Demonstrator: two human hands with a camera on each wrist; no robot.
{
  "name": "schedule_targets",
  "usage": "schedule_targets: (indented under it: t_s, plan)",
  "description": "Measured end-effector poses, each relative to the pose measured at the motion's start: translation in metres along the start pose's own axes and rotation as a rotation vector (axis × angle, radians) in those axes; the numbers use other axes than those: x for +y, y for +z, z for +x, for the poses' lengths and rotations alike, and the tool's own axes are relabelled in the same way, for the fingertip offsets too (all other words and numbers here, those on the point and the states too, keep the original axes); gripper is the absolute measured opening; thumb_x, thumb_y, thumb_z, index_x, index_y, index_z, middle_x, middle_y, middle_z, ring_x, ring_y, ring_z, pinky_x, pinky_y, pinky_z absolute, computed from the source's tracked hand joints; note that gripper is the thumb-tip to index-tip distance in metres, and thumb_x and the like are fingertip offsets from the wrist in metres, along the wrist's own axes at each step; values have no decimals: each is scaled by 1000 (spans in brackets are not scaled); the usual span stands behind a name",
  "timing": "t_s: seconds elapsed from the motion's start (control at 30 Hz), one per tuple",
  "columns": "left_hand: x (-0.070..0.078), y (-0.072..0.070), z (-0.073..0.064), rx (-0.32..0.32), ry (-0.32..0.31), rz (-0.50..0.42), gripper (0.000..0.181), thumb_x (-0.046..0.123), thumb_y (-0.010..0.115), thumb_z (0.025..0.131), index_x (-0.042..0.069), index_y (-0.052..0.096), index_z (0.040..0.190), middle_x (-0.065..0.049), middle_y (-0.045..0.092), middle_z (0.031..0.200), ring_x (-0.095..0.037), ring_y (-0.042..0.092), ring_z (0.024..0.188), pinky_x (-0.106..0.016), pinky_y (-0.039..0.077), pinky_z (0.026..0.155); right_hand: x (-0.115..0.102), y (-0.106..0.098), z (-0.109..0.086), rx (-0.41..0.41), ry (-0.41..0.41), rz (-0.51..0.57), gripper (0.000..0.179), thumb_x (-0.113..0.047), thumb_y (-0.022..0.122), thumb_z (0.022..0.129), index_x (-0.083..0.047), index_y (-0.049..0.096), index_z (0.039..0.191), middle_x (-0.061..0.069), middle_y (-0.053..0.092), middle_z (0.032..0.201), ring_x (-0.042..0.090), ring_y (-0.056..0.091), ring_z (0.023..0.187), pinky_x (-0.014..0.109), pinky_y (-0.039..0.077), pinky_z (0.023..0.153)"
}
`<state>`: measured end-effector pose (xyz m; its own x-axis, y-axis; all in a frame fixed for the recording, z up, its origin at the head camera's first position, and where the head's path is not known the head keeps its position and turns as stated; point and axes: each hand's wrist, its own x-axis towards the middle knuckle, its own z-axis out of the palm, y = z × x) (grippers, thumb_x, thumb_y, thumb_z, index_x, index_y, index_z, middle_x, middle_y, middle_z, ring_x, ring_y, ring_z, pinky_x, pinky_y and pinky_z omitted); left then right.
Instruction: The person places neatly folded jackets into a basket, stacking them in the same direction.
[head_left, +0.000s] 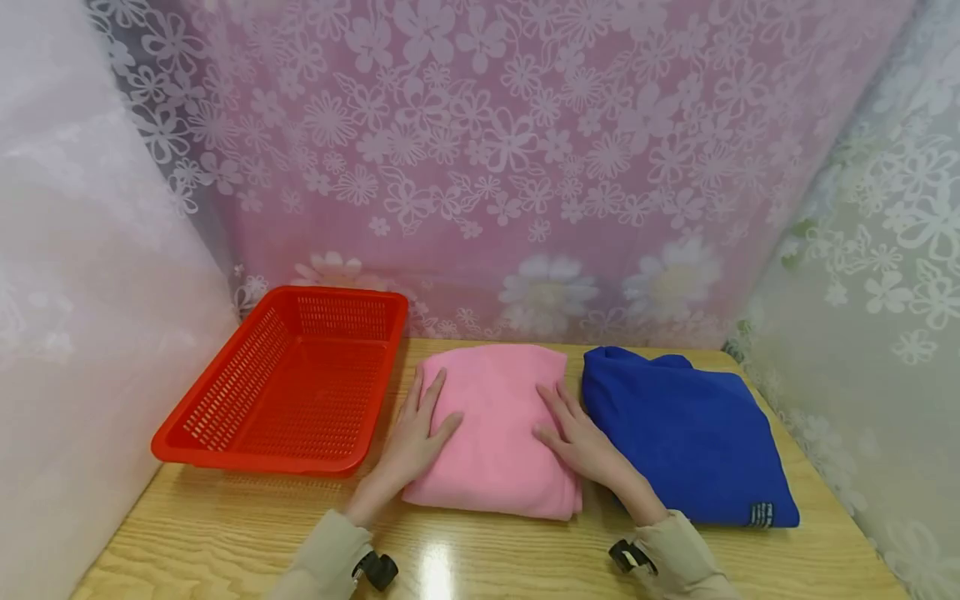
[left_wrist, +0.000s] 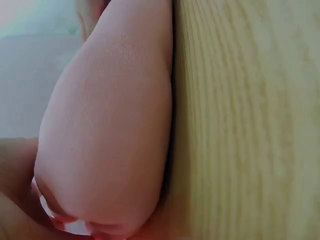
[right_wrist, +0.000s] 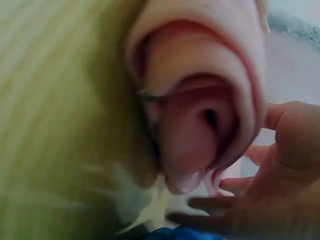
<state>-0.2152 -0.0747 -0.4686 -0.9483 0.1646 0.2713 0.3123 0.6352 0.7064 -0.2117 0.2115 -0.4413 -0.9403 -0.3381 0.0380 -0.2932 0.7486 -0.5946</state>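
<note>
A folded pink cloth [head_left: 495,433] lies on the wooden table in the middle of the head view. My left hand [head_left: 415,439] rests on its left side with the fingers spread and straight. My right hand [head_left: 585,446] lies along the opposite side, fingers extended over the top. In the right wrist view, the end of the pink cloth [right_wrist: 195,100] shows several rolled layers, with the right hand [right_wrist: 280,175] beside it. The left wrist view shows the cloth's smooth, rounded fold [left_wrist: 110,115] close over the table.
A red plastic basket [head_left: 390,358] with perforated walls stands at the left. A folded blue cloth [head_left: 690,433] with a dark label lies to the right, close to my right hand. Floral curtains [head_left: 487,167] hang behind the wooden table [head_left: 480,554] and at both sides.
</note>
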Motion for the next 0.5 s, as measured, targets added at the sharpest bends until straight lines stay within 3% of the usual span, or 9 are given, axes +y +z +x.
schedule_targets:
  t_s: [0.1, 0.2, 0.37, 0.5]
  plan:
    - [-7, -2, -2, -1, -70, -136, 76, 38, 61, 101, 17, 23, 163, -23, 12, 167, -49, 17, 151, -70, 21, 115, 7, 3, -1, -39, 12, 64, 71, -39, 51, 106, -15, 16, 164, 24, -3, 168, 51, 10, 151, 71, 24, 113]
    - [-11, -5, -3, -8, -114, -229, 77, 33, 63, 101, 16, 21, 163, -23, 18, 166, -45, 17, 152, -66, 18, 119, 11, 5, -1, -44, 21, 125, 71, -38, 50, 107, -16, 15, 164, 27, -9, 166, 51, 1, 152, 72, 17, 115]
    - [-12, -10, -6, -22, -158, -268, 80, 36, 64, 100, 15, 21, 163, -20, 21, 166, -42, 20, 152, -61, 19, 120, 14, 4, -3, -85, 58, 295, 70, -35, 48, 108, -19, 10, 165, 21, -4, 168, 44, -5, 154, 67, 7, 119]
    - [-13, -11, -10, -33, -226, -292, 83, 41, 66, 98, 18, 21, 164, -19, 23, 166, -45, 30, 147, -63, 26, 117, 14, 2, -6, -131, 129, 481, 72, -34, 51, 107, -24, 8, 165, 15, 1, 170, 39, 4, 155, 62, 13, 121]
